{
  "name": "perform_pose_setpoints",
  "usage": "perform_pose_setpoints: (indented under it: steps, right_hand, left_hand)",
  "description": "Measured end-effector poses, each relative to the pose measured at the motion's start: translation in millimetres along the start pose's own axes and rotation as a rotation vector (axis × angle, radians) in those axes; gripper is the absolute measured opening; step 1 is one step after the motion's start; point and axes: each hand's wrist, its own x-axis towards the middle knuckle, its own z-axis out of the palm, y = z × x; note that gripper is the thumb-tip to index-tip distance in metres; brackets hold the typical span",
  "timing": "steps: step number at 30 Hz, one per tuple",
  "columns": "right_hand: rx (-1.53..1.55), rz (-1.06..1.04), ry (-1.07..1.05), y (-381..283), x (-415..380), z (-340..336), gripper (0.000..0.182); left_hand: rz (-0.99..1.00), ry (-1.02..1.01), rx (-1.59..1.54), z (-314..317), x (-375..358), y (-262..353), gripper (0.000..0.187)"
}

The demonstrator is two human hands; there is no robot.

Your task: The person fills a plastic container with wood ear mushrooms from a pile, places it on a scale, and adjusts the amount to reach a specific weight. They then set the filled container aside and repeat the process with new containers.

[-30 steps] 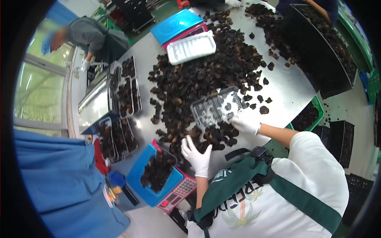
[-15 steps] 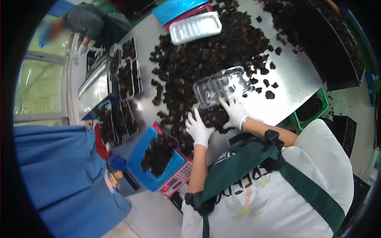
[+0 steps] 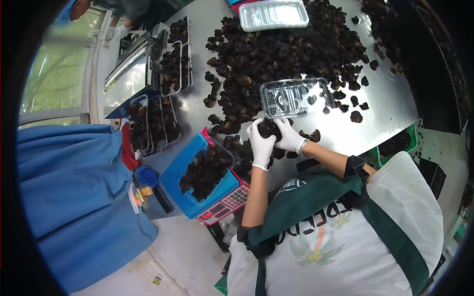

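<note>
In the head view both gloved hands meet at the near edge of a heap of dark brown, mushroom-like pieces (image 3: 281, 54). My left hand (image 3: 261, 145) and my right hand (image 3: 290, 138) close from either side on a clump of dark pieces (image 3: 268, 129). Just beyond the fingertips, a clear plastic tray (image 3: 297, 101) lies on the heap. To the left stands a pink and blue digital scale (image 3: 229, 201), bearing a clear container of the same pieces (image 3: 205, 170). How many pieces my hands hold is hidden by the gloves.
A pale plastic tray (image 3: 274, 16) sits at the far side of the metal table (image 3: 385, 106). Filled clear trays (image 3: 173, 69) line the left edge. A dark bin (image 3: 429, 74) stands right, a green basket (image 3: 414, 140) below it. A co-worker's gloved hand (image 3: 118, 33) shows at upper left.
My hands were apart with fingers spread over the pieces; now they have come together around a clump. The camera view has shifted, so the table appears higher and farther right.
</note>
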Motion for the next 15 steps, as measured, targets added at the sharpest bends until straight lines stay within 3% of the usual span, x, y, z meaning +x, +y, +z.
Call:
perform_pose_setpoints:
  steps: [6,10,13,15]
  right_hand:
    - [0.101,0.043,-0.091,-20.7,-46.8,-26.6,0.079]
    - [0.118,-0.102,-0.025,-36.9,-65.6,-48.9,0.071]
    - [0.028,-0.098,0.022,-46.4,-58.3,-78.3,0.068]
    - [0.106,-0.014,0.064,-38.4,-44.6,-93.0,0.066]
  left_hand:
    - [-0.03,0.026,-0.089,0.8,-42.1,24.7,0.051]
    - [-0.031,0.028,-0.18,7.8,-58.3,43.7,0.055]
    - [-0.005,-0.023,-0.339,20.4,-38.8,59.1,0.055]
    - [0.103,-0.04,-0.266,29.1,-12.8,68.9,0.056]
